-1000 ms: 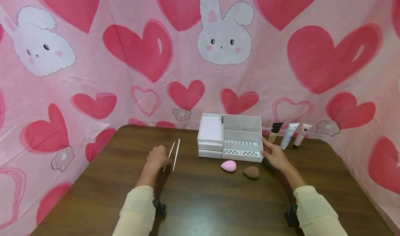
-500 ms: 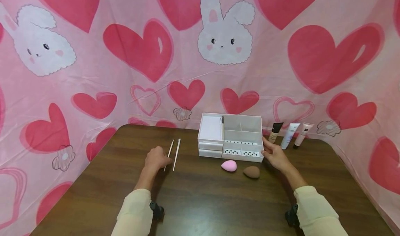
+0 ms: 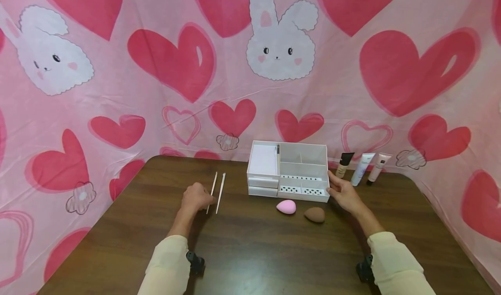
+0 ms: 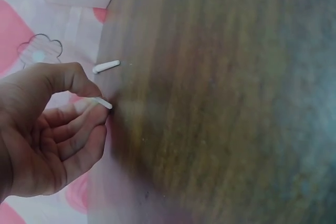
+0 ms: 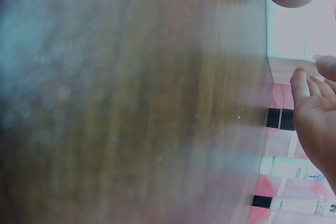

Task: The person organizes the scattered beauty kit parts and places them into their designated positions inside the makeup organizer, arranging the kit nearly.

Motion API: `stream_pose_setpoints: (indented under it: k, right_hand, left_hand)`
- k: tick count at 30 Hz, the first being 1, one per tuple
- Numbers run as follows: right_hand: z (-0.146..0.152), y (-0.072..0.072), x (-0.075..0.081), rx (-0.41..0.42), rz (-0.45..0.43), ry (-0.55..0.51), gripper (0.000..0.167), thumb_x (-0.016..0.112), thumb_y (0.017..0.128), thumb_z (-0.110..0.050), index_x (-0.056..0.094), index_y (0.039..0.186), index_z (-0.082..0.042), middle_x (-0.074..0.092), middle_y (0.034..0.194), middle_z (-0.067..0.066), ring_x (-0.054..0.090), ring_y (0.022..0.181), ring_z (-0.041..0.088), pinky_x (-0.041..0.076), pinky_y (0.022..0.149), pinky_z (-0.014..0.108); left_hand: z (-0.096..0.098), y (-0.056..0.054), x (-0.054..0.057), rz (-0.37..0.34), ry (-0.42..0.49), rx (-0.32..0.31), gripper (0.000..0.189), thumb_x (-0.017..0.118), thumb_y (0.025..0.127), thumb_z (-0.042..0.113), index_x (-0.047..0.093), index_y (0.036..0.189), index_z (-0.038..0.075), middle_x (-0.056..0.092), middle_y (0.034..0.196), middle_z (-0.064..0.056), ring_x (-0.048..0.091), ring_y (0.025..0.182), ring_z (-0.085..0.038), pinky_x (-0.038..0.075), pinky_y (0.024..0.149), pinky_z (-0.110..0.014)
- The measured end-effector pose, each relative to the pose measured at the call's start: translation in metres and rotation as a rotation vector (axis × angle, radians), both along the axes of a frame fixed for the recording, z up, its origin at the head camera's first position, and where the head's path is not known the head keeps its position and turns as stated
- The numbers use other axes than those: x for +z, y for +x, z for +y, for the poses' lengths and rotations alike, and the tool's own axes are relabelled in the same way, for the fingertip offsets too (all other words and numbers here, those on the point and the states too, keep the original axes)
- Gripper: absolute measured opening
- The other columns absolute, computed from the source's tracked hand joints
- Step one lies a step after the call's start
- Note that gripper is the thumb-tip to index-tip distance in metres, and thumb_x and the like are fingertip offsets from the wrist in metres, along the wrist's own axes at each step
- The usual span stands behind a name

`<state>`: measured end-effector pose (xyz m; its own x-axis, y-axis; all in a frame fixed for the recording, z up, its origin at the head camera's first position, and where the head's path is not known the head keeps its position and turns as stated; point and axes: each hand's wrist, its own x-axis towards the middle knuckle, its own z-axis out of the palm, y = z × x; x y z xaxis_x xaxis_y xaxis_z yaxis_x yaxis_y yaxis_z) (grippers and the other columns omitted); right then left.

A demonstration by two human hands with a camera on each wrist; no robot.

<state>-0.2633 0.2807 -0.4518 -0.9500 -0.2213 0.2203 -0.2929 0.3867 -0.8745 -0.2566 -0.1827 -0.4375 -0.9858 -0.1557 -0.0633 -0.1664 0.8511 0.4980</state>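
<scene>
In the head view my left hand (image 3: 197,197) pinches a thin white makeup brush (image 3: 213,183) between thumb and fingers, low over the table. The left wrist view shows the brush's end (image 4: 104,102) poking out from the fingertips. A second thin white brush (image 3: 221,193) lies just to the right, almost parallel. My right hand (image 3: 344,194) rests with extended fingers against the right side of a white makeup organizer (image 3: 303,197). The right wrist view shows those fingers (image 5: 300,85) at the organizer's side wall (image 5: 294,69).
A pink makeup sponge (image 3: 286,207) and a brown one (image 3: 315,215) lie before the organizer. Three cosmetic tubes (image 3: 363,169) stand at the back right, beyond my right hand. One brush (image 3: 278,159) is inside the organizer. A heart-and-bunny curtain (image 3: 231,60) hangs behind the table.
The brush at my left hand has swung more upright and slid slightly away from me, now nearly parallel to the other. My left fingers have closed on it. The right hand holds its place.
</scene>
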Motion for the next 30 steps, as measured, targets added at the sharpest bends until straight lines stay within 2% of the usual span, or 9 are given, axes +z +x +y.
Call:
stream_pose_setpoints:
  k: [4, 9, 11, 16, 19, 24, 30]
  right_hand:
    - [0.001, 0.001, 0.0, -0.006, 0.007, 0.004, 0.061, 0.052, 0.094, 0.016, 0.024, 0.148, 0.021, 0.024, 0.154, 0.042, 0.036, 0.133, 0.043, 0.045, 0.088, 0.001]
    - [0.001, 0.002, 0.0, -0.01, -0.002, 0.013, 0.062, 0.053, 0.095, 0.014, 0.024, 0.149, 0.02, 0.024, 0.154, 0.041, 0.035, 0.134, 0.046, 0.047, 0.091, 0.005]
    - [0.001, 0.002, 0.0, -0.011, -0.007, 0.017, 0.061, 0.052, 0.096, 0.014, 0.024, 0.149, 0.02, 0.025, 0.155, 0.041, 0.035, 0.134, 0.046, 0.048, 0.092, 0.006]
    - [-0.001, 0.003, 0.0, -0.009, -0.019, 0.01, 0.061, 0.05, 0.096, 0.014, 0.023, 0.15, 0.019, 0.024, 0.155, 0.04, 0.034, 0.135, 0.045, 0.048, 0.092, 0.006]
    - [-0.002, 0.003, 0.0, -0.009, -0.03, 0.002, 0.061, 0.05, 0.096, 0.014, 0.023, 0.15, 0.019, 0.023, 0.156, 0.039, 0.034, 0.136, 0.046, 0.047, 0.092, 0.005]
    - [-0.001, 0.001, -0.002, -0.007, -0.026, -0.004, 0.062, 0.051, 0.095, 0.015, 0.022, 0.15, 0.02, 0.023, 0.155, 0.041, 0.033, 0.135, 0.047, 0.045, 0.089, 0.001]
    - [0.0, -0.001, -0.003, -0.005, -0.009, -0.015, 0.062, 0.051, 0.094, 0.016, 0.023, 0.149, 0.02, 0.024, 0.154, 0.041, 0.035, 0.134, 0.044, 0.045, 0.089, 0.001]
  left_hand:
    - [0.001, 0.0, 0.003, -0.001, 0.06, -0.005, 0.018, 0.077, 0.076, 0.027, 0.077, 0.068, 0.012, 0.065, 0.054, 0.001, 0.062, 0.062, -0.021, 0.046, 0.059, -0.031]
    - [0.004, -0.002, 0.008, 0.024, 0.106, -0.023, 0.015, 0.074, 0.079, 0.024, 0.082, 0.079, 0.012, 0.071, 0.059, 0.002, 0.065, 0.065, -0.016, 0.05, 0.066, -0.03]
    - [0.005, -0.003, 0.01, 0.018, 0.178, -0.023, 0.014, 0.074, 0.08, 0.02, 0.082, 0.083, 0.008, 0.072, 0.06, 0.0, 0.066, 0.062, -0.012, 0.055, 0.065, -0.028]
    - [0.007, -0.007, 0.014, -0.025, 0.44, -0.007, 0.019, 0.071, 0.082, 0.006, 0.078, 0.095, -0.005, 0.071, 0.063, -0.006, 0.066, 0.055, -0.011, 0.061, 0.057, -0.028]
    - [0.01, -0.008, 0.019, -0.044, 0.528, -0.014, 0.023, 0.068, 0.083, 0.003, 0.075, 0.101, -0.01, 0.073, 0.068, -0.008, 0.066, 0.057, -0.01, 0.062, 0.061, -0.031]
    - [0.015, -0.009, 0.026, -0.084, 0.657, -0.073, 0.031, 0.065, 0.086, 0.001, 0.068, 0.112, -0.017, 0.075, 0.075, -0.01, 0.065, 0.059, -0.008, 0.064, 0.069, -0.034]
    - [0.019, -0.012, 0.033, -0.15, 0.848, -0.122, 0.038, 0.063, 0.09, 0.0, 0.059, 0.121, -0.021, 0.074, 0.075, -0.003, 0.065, 0.061, -0.006, 0.061, 0.063, -0.024]
